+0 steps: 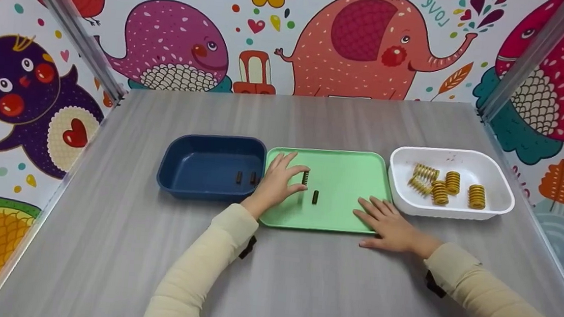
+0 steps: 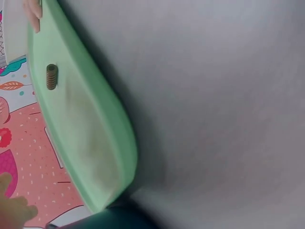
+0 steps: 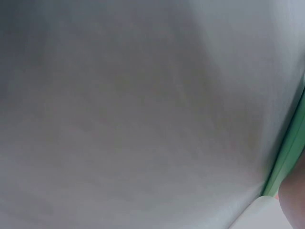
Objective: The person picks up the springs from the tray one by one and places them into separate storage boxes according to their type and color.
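Observation:
Over the left part of the light green tray point(image 1: 347, 169), my left hand point(image 1: 278, 178) pinches a small dark coil spring point(image 1: 305, 177) upright between thumb and forefinger. A second small spring point(image 1: 315, 197) lies on the tray just right of that hand; the left wrist view shows this dark spring point(image 2: 52, 77) on the tray too. My right hand point(image 1: 387, 226) rests with fingers spread on the tray's front right corner, holding nothing. Only a blurred part of the right hand point(image 3: 294, 193) appears beside the green edge in the right wrist view.
Left of the tray stands a dark blue bin point(image 1: 202, 192) with two small springs point(image 1: 246, 177) inside. A white bin point(image 1: 461, 213) on the right holds several larger yellow-gold coils point(image 1: 452, 183). Behind the grey table point(image 1: 276, 280) rises a patterned wall point(image 1: 262, 34), with metal posts point(image 1: 538, 58) at the corners.

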`<state>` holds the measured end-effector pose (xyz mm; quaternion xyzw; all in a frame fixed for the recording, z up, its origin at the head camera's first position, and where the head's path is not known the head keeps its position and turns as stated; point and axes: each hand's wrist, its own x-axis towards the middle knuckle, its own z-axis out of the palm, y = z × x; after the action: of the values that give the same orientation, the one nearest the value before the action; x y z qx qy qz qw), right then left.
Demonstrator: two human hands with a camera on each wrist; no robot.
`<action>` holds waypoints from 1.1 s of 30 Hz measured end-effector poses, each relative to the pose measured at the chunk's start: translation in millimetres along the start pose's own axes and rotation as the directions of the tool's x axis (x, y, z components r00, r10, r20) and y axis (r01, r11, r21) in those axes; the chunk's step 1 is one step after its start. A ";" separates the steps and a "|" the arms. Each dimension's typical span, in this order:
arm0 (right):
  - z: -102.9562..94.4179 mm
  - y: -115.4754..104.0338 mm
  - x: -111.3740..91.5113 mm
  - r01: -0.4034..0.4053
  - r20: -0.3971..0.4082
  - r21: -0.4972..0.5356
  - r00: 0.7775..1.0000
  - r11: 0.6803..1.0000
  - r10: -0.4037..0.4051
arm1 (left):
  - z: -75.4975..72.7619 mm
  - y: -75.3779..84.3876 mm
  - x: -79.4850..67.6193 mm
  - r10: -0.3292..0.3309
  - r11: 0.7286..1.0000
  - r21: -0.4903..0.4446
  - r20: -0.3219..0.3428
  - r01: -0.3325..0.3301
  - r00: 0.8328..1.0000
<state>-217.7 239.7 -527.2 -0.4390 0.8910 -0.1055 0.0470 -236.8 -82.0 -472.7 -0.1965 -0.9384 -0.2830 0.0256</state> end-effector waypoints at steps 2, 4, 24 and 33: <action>0.0 0.3 -0.4 -0.004 0.009 -0.007 1.000 1.000 0.004 | -2.9 0.2 0.8 0.004 1.000 -0.009 -0.012 -0.004 1.000; 0.8 0.9 -0.6 0.002 0.005 -0.011 1.000 1.000 -0.002 | -6.2 0.1 1.2 0.004 1.000 -0.018 -0.026 -0.005 1.000; -1.2 0.5 -2.4 -0.012 0.012 0.001 1.000 1.000 0.012 | -49.6 -30.6 -9.8 -0.033 0.999 0.000 -0.143 0.033 0.989; 0.0 0.8 -1.1 -0.007 0.010 0.000 1.000 1.000 0.007 | -64.6 -49.8 -20.8 -0.083 0.996 0.022 -0.155 0.087 0.984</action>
<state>-217.6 241.1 -527.4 -0.4364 0.8923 -0.1031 0.0518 -240.8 -162.4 -447.8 -0.1334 -0.9452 -0.2847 0.0885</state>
